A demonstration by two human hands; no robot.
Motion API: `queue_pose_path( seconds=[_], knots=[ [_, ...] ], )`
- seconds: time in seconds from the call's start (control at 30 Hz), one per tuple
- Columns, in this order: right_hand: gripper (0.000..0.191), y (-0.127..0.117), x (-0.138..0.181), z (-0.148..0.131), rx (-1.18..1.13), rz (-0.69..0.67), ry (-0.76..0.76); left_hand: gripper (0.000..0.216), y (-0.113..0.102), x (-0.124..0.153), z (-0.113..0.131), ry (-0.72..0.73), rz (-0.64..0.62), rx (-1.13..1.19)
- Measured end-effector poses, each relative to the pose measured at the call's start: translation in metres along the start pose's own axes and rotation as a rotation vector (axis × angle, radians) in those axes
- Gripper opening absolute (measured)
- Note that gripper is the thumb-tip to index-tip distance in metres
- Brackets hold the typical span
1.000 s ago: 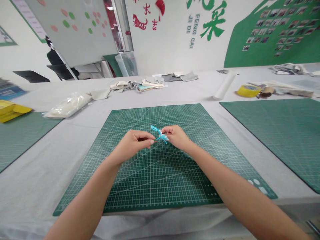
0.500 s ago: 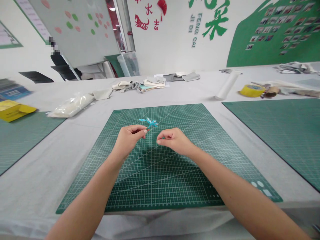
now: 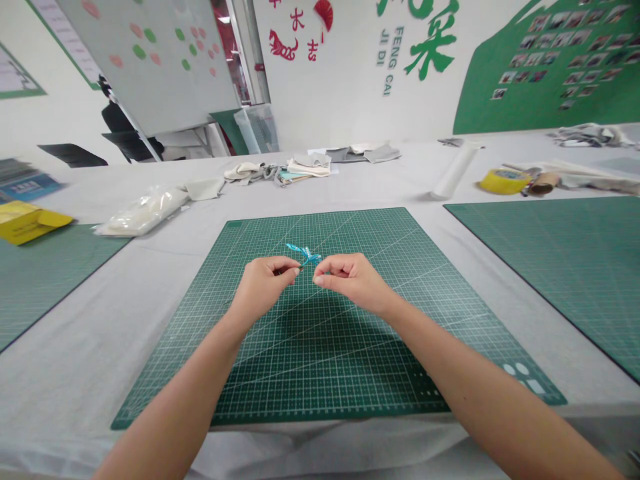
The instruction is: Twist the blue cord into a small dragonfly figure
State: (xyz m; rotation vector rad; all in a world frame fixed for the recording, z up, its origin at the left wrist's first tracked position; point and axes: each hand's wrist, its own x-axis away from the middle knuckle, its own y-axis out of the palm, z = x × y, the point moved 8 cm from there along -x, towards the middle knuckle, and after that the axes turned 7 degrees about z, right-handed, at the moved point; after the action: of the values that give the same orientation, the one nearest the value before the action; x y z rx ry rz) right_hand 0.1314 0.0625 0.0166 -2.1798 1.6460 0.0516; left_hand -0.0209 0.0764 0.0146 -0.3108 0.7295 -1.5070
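A small blue ribbon piece (image 3: 303, 253) with thin loops sticks up between my two hands, above the middle green cutting mat (image 3: 320, 373). My left hand (image 3: 264, 285) pinches it from the left between thumb and forefinger. My right hand (image 3: 350, 279) has its fingers curled, with thumb and forefinger meeting at the ribbon's right end. Whether the right fingers grip it or only touch it is hard to tell. Both forearms reach in from the bottom edge.
Two more green mats lie at the left (image 3: 45, 280) and right (image 3: 565, 260). Farther back on the grey table (image 3: 60, 373) are a plastic bag (image 3: 140, 212), folded cloth (image 3: 300, 167), a white roll (image 3: 453, 173), yellow tape (image 3: 503, 180) and a yellow box (image 3: 25, 221).
A second ago both hands held the ribbon together. Then the right hand came off while the left lifted the ribbon away. Now the right hand is back at the ribbon's right end.
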Motion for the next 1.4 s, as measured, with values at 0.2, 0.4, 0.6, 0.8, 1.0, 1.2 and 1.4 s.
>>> queue_pose_path(
  seconds=[0.2, 0.4, 0.6, 0.8, 1.0, 1.2, 1.4],
  knots=[
    [0.016, -0.012, 0.0, -0.006, 0.081, 0.136, -0.069, 0.021, 0.011, 0.007, 0.005, 0.055, -0.087, -0.123],
    [0.013, -0.018, 0.0, -0.011, 0.346, 0.236, -0.186, 0.023, 0.027, 0.018, 0.022, 0.179, -0.262, -0.127],
    [0.015, -0.006, 0.002, -0.012, 0.435, 0.16, -0.296, 0.023, 0.034, 0.025, 0.03, 0.231, -0.411, -0.085],
    [0.013, -0.012, -0.006, 0.001, 0.372, 0.131, -0.158, 0.022, 0.029, 0.028, 0.036, 0.22, -0.482, 0.017],
    [0.013, -0.011, -0.014, 0.033, 0.133, 0.063, 0.062, 0.016, 0.017, 0.022, 0.036, 0.113, -0.422, 0.174],
    [0.012, 0.0, -0.013, 0.049, -0.089, 0.014, 0.231, 0.014, 0.015, 0.018, 0.029, 0.055, -0.375, 0.245],
    [0.014, -0.003, -0.013, 0.047, -0.058, 0.036, 0.228, 0.014, -0.003, 0.004, 0.017, -0.034, -0.115, 0.326]
  ],
)
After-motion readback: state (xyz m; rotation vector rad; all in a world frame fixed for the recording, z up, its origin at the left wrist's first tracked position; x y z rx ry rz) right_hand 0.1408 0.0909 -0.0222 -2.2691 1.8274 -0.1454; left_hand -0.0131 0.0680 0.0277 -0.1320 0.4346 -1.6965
